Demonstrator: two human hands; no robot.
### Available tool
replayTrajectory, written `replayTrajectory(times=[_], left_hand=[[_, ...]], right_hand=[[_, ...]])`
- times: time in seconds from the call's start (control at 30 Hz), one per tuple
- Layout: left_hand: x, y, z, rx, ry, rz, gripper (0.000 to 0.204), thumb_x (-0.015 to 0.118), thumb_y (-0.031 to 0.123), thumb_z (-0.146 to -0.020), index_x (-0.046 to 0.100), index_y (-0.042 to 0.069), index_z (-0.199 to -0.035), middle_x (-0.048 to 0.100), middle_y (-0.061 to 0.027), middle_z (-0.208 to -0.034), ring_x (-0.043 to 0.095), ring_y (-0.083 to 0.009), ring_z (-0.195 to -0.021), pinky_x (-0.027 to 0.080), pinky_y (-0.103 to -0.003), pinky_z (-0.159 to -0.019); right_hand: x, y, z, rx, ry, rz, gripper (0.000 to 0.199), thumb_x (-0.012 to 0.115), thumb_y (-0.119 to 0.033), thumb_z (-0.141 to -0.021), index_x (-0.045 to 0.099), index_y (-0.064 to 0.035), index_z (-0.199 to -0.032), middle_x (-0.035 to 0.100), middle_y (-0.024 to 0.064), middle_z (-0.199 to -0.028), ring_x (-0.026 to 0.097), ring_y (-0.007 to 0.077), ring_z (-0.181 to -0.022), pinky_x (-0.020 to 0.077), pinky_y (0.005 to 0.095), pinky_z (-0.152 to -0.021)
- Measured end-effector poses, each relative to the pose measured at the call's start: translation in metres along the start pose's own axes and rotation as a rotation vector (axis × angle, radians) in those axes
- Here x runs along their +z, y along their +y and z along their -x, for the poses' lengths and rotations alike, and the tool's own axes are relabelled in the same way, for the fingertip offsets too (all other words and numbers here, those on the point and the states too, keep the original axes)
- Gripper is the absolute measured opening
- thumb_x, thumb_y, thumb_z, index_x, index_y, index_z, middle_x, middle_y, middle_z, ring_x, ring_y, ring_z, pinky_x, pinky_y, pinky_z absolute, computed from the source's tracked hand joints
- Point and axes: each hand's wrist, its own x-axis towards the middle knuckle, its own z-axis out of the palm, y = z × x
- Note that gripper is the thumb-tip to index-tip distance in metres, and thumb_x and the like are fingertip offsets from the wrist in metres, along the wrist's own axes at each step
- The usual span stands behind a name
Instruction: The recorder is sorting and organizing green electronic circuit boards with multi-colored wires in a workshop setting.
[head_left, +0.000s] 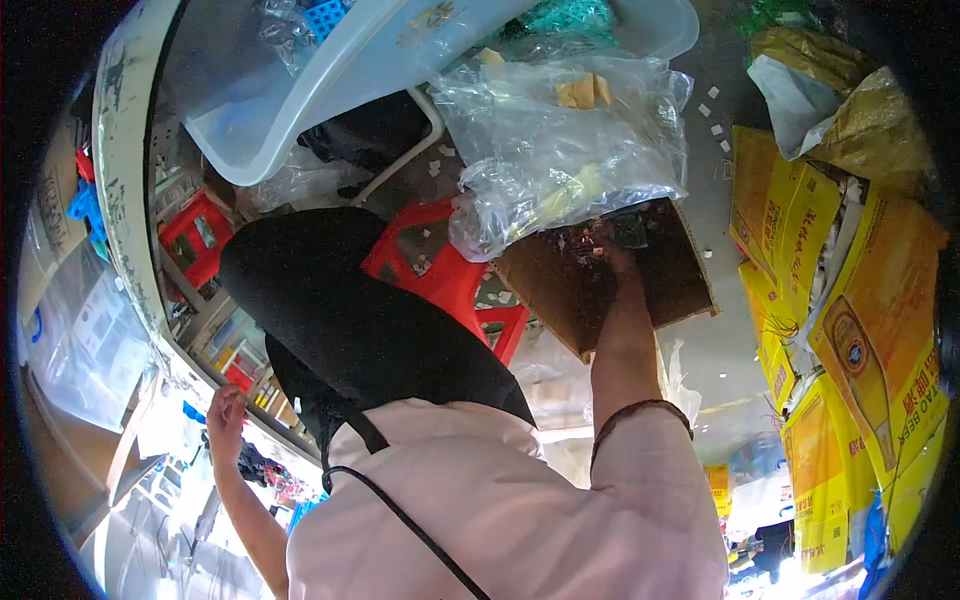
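Note:
My right arm reaches down into an open cardboard box (685, 275). Inside it, my right hand (615, 255) is in shadow beside small reddish bits and a dark squarish piece (630, 229); its fingers are too dim to make out. A clear plastic bag (570, 150) drapes over the box's far side, with torn brown tape on it. Off to the left, my left hand (228, 408) is raised by the edge of a pale table (125, 200). Its fingers are loosely bent and apart, and I see nothing in them.
Next to my black-clad leg stands a red plastic stool (440, 280). A big translucent tub (270, 130) is at the far side. Yellow printed cartons (790, 220) and a gold-brown sack (870, 110) line the right. Small white scraps (715, 130) litter the grey floor.

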Motion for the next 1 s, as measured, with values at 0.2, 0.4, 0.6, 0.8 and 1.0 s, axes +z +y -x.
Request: replayTrajectory(times=[0.2,0.4,0.6,0.8,1.0], left_hand=[[0.004,0.009,0.002,-0.048,-0.003,-0.057,0.019,0.057,0.013,-0.092,0.056,0.003,-0.109,0.058,0.0007,-0.080,0.051,-0.0057,-0.066,0.040,-0.021,-0.058],[0.004,0.008,-0.004,-0.006,-0.002,0.018,0.018,0.057,0.014,-0.093,0.058,0.003,-0.108,0.059,0.0002,-0.078,0.050,-0.0054,-0.066,0.040,-0.020,-0.059],[0.004,0.011,-0.004,0.014,0.018,0.014,0.018,0.056,0.013,-0.093,0.058,0.003,-0.109,0.061,-0.0001,-0.081,0.051,-0.0047,-0.068,0.041,-0.020,-0.059],[0.010,0.004,-0.013,0.032,0.037,0.018,0.019,0.056,0.012,-0.093,0.058,0.003,-0.109,0.058,0.0009,-0.082,0.050,-0.0038,-0.068,0.041,-0.020,-0.059],[0.018,-0.035,-0.023,0.081,0.053,0.074,0.022,0.055,0.017,-0.095,0.058,0.005,-0.113,0.058,0.0031,-0.079,0.047,-0.0018,-0.061,0.035,-0.017,-0.052]], right_hand=[[0.018,-0.025,0.003,0.360,0.191,0.055,0.039,0.080,-0.022,-0.073,0.064,-0.0094,-0.107,0.059,0.0012,-0.111,0.055,0.0161,-0.098,0.0441,0.0353,-0.090],[0.016,-0.008,0.001,0.095,0.164,-0.192,0.036,0.078,-0.010,-0.074,0.064,-0.0081,-0.107,0.059,0.0030,-0.112,0.057,0.0164,-0.100,0.0458,0.0347,-0.090],[0.025,-0.027,0.009,0.183,0.274,-0.258,0.045,0.078,-0.006,-0.073,0.060,-0.0068,-0.114,0.061,0.0034,-0.110,0.059,0.0189,-0.098,0.0496,0.0348,-0.084],[0.004,-0.028,0.018,0.150,0.369,-0.237,0.047,0.081,-0.010,-0.069,0.062,-0.0030,-0.112,0.063,0.0043,-0.108,0.059,0.0171,-0.098,0.0492,0.0339,-0.082],[0.020,-0.101,0.038,0.272,0.479,0.230,0.042,0.080,-0.009,-0.068,0.064,0.0011,-0.106,0.066,0.0070,-0.103,0.062,0.0190,-0.088,0.0489,0.0336,-0.080]])
